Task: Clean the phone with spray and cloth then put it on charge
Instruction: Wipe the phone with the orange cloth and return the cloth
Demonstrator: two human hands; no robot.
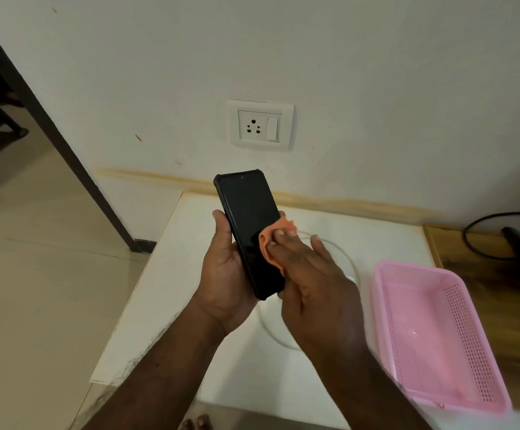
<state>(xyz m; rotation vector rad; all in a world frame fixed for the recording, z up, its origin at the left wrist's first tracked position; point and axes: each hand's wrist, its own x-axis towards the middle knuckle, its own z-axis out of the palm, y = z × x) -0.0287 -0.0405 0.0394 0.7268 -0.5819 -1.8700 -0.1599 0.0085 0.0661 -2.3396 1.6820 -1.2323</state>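
A black phone (248,212) in a dark case stands nearly upright in my left hand (221,274), screen toward me, above the white table (171,290). My right hand (311,280) presses an orange cloth (272,243) flat against the lower right part of the screen. Most of the cloth is hidden under my fingers. A thin white charging cable (350,268) curves over the table behind my hands. No spray bottle shows in the view.
A white wall socket with a switch (260,125) sits on the wall above the table. An empty pink plastic basket (432,333) stands at the table's right. Beyond it lies a wooden surface (507,305) with a black cable (476,240) and dark objects. A doorway opens at far left.
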